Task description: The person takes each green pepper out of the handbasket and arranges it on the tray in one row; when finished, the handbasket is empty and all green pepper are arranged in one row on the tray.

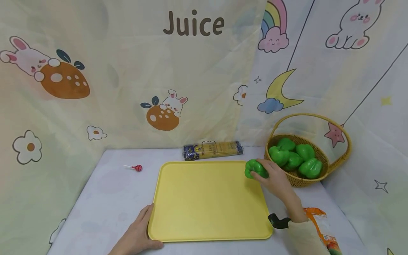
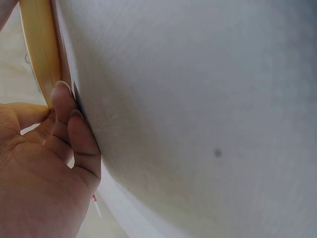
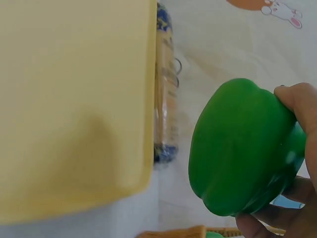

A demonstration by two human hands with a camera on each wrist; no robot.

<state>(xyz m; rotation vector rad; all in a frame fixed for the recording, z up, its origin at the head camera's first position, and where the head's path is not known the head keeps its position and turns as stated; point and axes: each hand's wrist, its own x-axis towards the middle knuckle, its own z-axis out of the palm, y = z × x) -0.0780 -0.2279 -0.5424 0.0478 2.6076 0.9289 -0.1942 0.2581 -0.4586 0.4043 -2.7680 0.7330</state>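
Note:
My right hand [image 1: 276, 180] grips a green bell pepper [image 1: 254, 169], holding it over the far right corner of a yellow tray [image 1: 208, 202]. In the right wrist view the thumb and fingers pinch the pepper [image 3: 240, 148] from its sides, clear of the tray surface. My left hand [image 1: 136, 232] holds the tray at its near left corner, fingers along the side edge and thumb at the front edge. Curled fingers [image 2: 84, 144] show beside the tray's rim [image 2: 42, 54] in the left wrist view. A wicker basket [image 1: 297, 181] with several green peppers [image 1: 293, 160] stands beside my right hand.
Behind the tray lies a pack of dry noodles [image 1: 213, 150]. A red lollipop [image 1: 137, 168] is on the white table [image 1: 105, 198] at the left. An orange and white packet [image 1: 323, 226] lies at the right, partly behind my sleeve. Printed cloth [image 1: 127, 71] hangs around the table.

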